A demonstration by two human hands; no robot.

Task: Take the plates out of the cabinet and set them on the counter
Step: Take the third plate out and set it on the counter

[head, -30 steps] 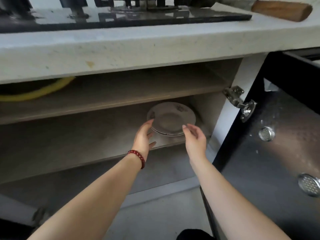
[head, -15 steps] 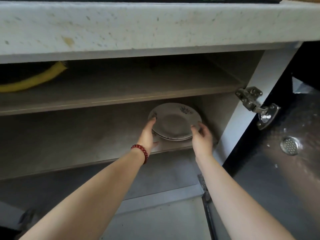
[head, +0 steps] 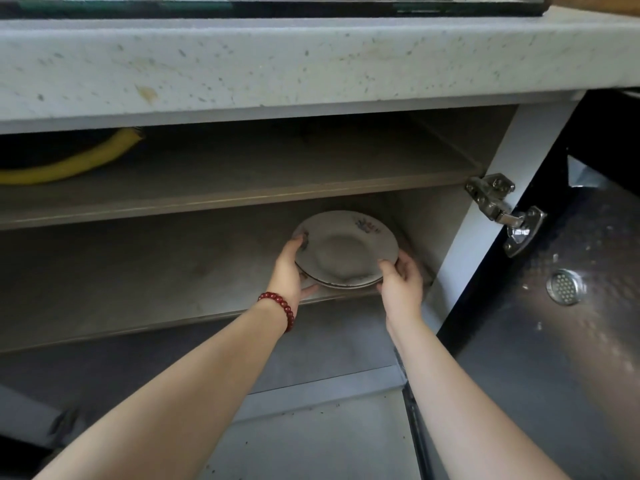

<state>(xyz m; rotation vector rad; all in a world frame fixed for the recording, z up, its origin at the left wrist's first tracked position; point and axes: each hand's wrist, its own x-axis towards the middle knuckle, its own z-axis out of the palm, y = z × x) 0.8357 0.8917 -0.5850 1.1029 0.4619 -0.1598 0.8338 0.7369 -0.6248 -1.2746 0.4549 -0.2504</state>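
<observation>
A: At the right end of the lower shelf (head: 173, 299), near its front edge: plates (head: 346, 251), two stacked by the look of the rims.

B: Handling?

A: Likely ceramic. Stiff, glazed, slippery, chips easily. A pair should have some weight. Best held at opposite rims, thumbs on top, fingers under the bottom plate.

B: Grip state?

A: Left hand (head: 289, 271) pinches the left rim, right hand (head: 401, 282) the right rim. Both closed on the stack.

B: Looks?

A: Off-white, round, shallow well, thin dark rim line, small floral print at the far edge. Tabletop (head: 311, 64) sits directly overhead.
</observation>
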